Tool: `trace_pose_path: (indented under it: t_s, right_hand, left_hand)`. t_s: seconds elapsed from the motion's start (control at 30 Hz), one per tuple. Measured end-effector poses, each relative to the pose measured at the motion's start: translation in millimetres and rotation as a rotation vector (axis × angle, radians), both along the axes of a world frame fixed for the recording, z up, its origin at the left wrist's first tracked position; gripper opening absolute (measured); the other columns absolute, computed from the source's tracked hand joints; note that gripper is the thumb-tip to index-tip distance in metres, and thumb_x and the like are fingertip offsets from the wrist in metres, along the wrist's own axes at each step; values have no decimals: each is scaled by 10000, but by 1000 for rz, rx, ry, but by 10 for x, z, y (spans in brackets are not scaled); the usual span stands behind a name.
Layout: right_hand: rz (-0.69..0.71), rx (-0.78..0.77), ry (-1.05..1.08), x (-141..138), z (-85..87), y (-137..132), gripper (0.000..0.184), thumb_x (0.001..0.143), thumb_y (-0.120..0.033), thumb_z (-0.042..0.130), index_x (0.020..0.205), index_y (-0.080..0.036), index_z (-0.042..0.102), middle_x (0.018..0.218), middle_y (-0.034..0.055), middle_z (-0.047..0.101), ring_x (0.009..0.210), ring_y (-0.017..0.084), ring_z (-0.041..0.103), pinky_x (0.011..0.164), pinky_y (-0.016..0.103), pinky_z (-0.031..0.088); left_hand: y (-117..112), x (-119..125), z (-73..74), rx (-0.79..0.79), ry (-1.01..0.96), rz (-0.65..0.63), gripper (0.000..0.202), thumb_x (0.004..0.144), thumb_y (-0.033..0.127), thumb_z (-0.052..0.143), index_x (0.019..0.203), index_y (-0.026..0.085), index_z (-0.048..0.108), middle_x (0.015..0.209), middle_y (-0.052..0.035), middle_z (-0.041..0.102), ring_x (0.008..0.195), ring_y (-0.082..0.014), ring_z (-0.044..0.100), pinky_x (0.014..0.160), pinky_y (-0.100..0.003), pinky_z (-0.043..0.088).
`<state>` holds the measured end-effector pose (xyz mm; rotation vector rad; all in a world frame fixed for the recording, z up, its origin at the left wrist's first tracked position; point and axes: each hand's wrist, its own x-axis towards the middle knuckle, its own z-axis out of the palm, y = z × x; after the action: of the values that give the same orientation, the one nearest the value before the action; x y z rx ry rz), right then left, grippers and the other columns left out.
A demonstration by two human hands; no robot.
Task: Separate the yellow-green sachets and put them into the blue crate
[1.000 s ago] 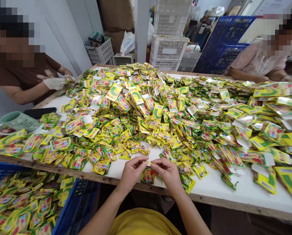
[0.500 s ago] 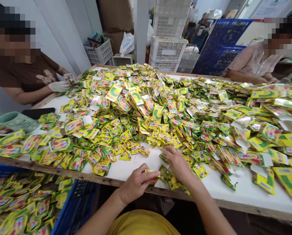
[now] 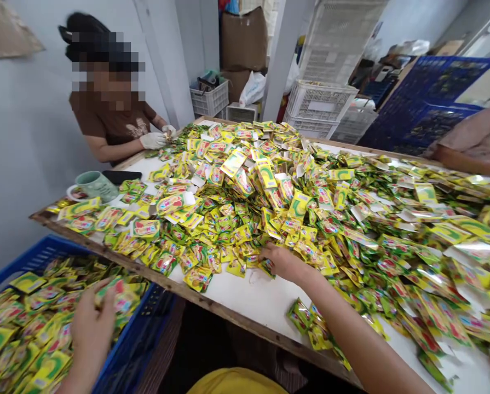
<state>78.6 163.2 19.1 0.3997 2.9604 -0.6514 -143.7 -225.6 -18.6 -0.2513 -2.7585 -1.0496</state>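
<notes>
My left hand hovers over the blue crate at the lower left, its fingers closed on a yellow-green packet. Out on the white table, my right hand rests its curled fingers on small yellow sachets at the near edge of the big pile of packets. Whether it grips one is hidden by the fingers. Many packets like the held one fill the crate.
A person in a brown shirt with white gloves works at the table's far left. Another person's arm shows at the right. A green mug and a black phone sit near the left edge. White crates stand behind.
My left hand has swung from the table's front edge to over the blue crate with a packet. My right hand stayed at the pile's edge. The view turned left.
</notes>
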Motion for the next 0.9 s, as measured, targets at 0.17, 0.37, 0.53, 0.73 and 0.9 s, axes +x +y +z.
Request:
trace_pose_path:
  t_s: [0.17, 0.37, 0.53, 0.73, 0.9]
  right_hand:
    - [-54, 51, 52, 133, -152, -87, 474, 642, 55, 450, 1043, -159, 582, 1016, 93, 597, 915, 193, 585, 785, 270, 424]
    - [-183, -146, 138, 479, -274, -648, 351, 750, -62, 443, 1052, -211, 545, 995, 68, 569, 888, 197, 573, 791, 303, 432]
    - [-322, -206, 133, 864, -311, -1104, 193, 784, -90, 460, 901, -213, 551, 957, 51, 574, 863, 193, 576, 758, 293, 430]
    - [-388, -314, 193, 1104, -201, -1068, 319, 836, -121, 495, 1132, -218, 564, 1011, 63, 584, 926, 189, 564, 789, 287, 432]
    - [-382, -322, 285, 1080, -213, -999, 116, 768, -123, 586, 866, -183, 574, 963, 48, 564, 901, 187, 536, 786, 296, 416]
  left_hand:
    - [-476, -458, -54, -218, 235, 174, 502, 785, 576, 495, 1144, 227, 525, 1071, -83, 592, 1156, -367, 485, 974, -561, 428]
    - [1013, -652, 532, -119, 509, -450, 341, 894, 345, 455, 1157, 174, 588, 1239, -124, 522, 1203, -238, 470, 1055, -388, 366]
    - [1770, -1232, 817, -394, 294, -587, 554, 800, 311, 591, 1313, 146, 468, 1320, -160, 506, 1272, -335, 398, 1078, -550, 240]
    - [1974, -803, 1142, -210, 365, -549, 626, 698, 402, 667, 1235, 119, 511, 1195, -151, 557, 1127, -323, 505, 986, -446, 378]
    - [1994, 676, 774, -30, -140, -1010, 573, 666, 387, 699, 1182, 195, 540, 1054, -49, 637, 917, -213, 611, 834, -322, 488]
